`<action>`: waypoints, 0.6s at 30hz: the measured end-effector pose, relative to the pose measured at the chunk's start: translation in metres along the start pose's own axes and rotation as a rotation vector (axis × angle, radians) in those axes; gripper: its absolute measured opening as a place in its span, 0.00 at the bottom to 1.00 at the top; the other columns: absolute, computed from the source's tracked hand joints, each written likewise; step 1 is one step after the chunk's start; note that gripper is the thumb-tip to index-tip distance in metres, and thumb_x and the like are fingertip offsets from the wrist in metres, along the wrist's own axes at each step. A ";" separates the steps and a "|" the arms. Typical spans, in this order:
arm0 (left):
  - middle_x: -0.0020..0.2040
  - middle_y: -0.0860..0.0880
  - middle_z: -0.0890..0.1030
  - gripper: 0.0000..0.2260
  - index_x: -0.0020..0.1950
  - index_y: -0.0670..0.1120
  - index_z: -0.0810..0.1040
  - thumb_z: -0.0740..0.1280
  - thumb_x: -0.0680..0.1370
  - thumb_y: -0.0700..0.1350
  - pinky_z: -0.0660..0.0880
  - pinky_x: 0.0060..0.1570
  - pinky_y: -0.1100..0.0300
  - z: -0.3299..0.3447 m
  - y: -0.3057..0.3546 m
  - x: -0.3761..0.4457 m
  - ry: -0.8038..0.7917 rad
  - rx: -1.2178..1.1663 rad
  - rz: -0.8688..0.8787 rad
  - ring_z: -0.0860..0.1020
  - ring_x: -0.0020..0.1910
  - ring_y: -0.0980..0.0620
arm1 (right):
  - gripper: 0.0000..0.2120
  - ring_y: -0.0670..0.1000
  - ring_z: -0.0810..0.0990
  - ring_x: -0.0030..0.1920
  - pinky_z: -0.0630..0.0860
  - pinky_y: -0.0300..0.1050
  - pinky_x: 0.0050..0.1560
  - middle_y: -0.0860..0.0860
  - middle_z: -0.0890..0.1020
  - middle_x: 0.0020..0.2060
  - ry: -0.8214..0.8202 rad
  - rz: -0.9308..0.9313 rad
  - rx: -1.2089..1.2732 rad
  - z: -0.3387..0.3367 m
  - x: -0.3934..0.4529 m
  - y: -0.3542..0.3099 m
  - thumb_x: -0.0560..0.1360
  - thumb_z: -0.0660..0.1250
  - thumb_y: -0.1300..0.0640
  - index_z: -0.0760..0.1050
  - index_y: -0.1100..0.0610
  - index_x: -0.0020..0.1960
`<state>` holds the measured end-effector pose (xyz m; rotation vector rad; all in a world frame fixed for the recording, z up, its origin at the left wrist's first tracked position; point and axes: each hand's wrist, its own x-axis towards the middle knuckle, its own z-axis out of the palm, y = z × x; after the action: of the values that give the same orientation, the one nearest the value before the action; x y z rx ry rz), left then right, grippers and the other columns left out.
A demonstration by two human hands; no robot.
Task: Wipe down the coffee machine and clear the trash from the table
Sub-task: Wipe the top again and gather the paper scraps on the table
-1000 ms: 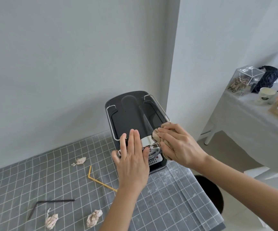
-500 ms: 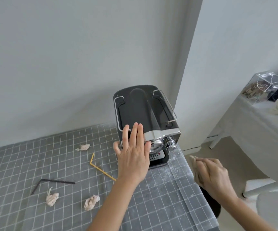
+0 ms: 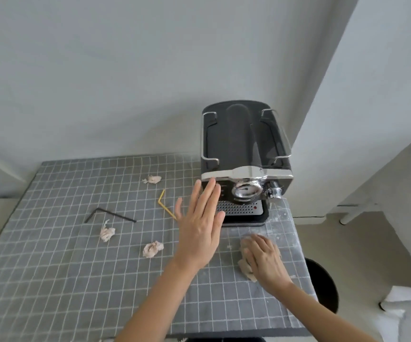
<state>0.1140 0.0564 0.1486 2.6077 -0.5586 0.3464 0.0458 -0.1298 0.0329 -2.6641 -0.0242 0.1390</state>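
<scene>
Here the left hand (image 3: pixel 199 233) floats mid-frame, fingers straight and together, tips at the coffee machine (image 3: pixel 245 154) front. Lower right, the right hand (image 3: pixel 265 261) presses a cloth (image 3: pixel 245 267) flat onto the worktop (image 3: pixel 63 267), fingers relaxed.

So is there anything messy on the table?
Yes. Three crumpled paper wads lie scattered on the checked tablecloth, along with a bent black straw and a bent yellow straw. Whitish smears mark the cloth before the coffee machine.
</scene>
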 end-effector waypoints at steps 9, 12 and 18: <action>0.66 0.51 0.73 0.18 0.67 0.47 0.73 0.55 0.82 0.52 0.73 0.60 0.50 0.001 -0.143 -0.133 -0.060 -0.100 -0.385 0.71 0.66 0.53 | 0.11 0.56 0.80 0.52 0.78 0.51 0.54 0.52 0.81 0.52 -0.147 -0.238 0.083 0.047 0.041 -0.071 0.75 0.65 0.64 0.79 0.57 0.57; 0.62 0.46 0.76 0.20 0.66 0.43 0.73 0.56 0.80 0.52 0.75 0.57 0.53 -0.006 -0.199 -0.156 -0.057 -0.053 -0.537 0.76 0.60 0.48 | 0.13 0.56 0.79 0.57 0.75 0.47 0.58 0.53 0.79 0.56 -0.255 -0.280 0.071 0.066 0.056 -0.112 0.78 0.63 0.63 0.77 0.57 0.62; 0.76 0.43 0.57 0.28 0.76 0.53 0.56 0.63 0.79 0.46 0.69 0.66 0.43 -0.006 -0.298 -0.129 -0.226 0.064 -0.675 0.61 0.74 0.41 | 0.28 0.59 0.55 0.77 0.67 0.52 0.70 0.55 0.54 0.78 -0.405 -0.342 -0.147 0.108 0.085 -0.199 0.80 0.60 0.61 0.57 0.47 0.78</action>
<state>0.1295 0.3452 0.0000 2.7206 0.2846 -0.1524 0.1208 0.0992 0.0202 -2.6816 -0.6355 0.5778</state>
